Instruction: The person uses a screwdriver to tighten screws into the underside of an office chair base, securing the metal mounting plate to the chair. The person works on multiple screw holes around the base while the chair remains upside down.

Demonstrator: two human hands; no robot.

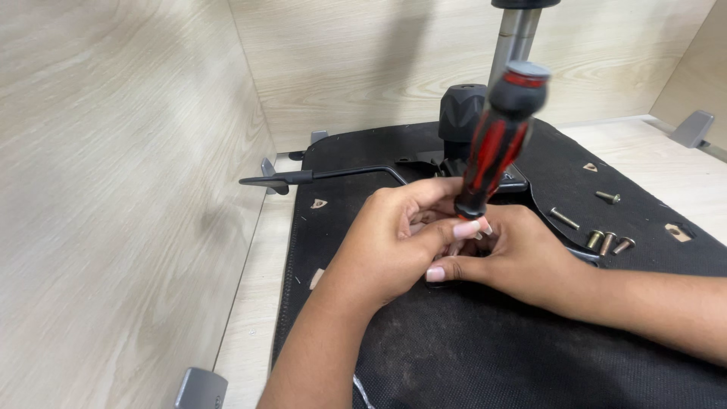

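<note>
A red and black screwdriver (496, 140) stands nearly upright, tilted a little to the right, over the black underside of a chair seat (469, 341). My left hand (394, 235) wraps around its lower shaft just under the handle. My right hand (515, 257) cups around the tip from the right, fingers touching the left hand. The tip and whatever it meets are hidden by my fingers. The chair's black mechanism with a knob (462, 110) and metal column (515, 38) sits just behind the hands.
A black lever (318, 176) sticks out left from the mechanism. Several loose screws (606, 241) lie on the seat to the right of my hands, one more (607, 197) farther back. Wooden panels close in the left and back. Grey brackets (201, 388) (693, 127) sit on the wood floor.
</note>
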